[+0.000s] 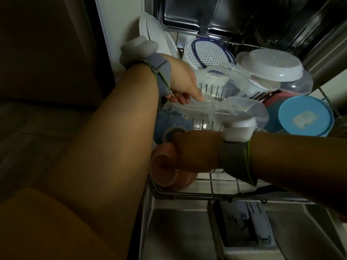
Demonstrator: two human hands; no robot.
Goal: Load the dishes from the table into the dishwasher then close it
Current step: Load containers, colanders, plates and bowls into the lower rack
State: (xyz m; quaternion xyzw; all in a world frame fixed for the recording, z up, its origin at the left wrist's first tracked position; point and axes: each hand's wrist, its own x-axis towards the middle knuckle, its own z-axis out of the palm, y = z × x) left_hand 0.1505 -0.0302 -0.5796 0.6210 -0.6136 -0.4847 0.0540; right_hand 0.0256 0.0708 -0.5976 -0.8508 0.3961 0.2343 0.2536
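Head view is directed down into an open dishwasher, whose wire rack (216, 196) is pulled out over the lowered door (187, 231). A clear plastic container (234, 111) lying on its side in the middle of the rack is touched at its near edge by the left hand (183, 85), whose fingers are loosely extended rather than clenched; nothing is grasped by that grip. A pink cup (167, 171) at the front left corner of the rack is held by the right hand (195, 152), the fingers being curled round its upper side, with the cup's mouth turned towards the left. Just behind the pink cup, a blue cup (172, 124) is seen lying in the rack. Further back, a white plate (155, 38) is stood on edge at the left, a perforated white strainer with a blue rim (208, 51) is set beside it, and a white bowl (270, 66) is placed upside down at the right. A blue lid (306, 117) is seen at the right edge of the rack. Grey bands with white devices are worn on both wrists.
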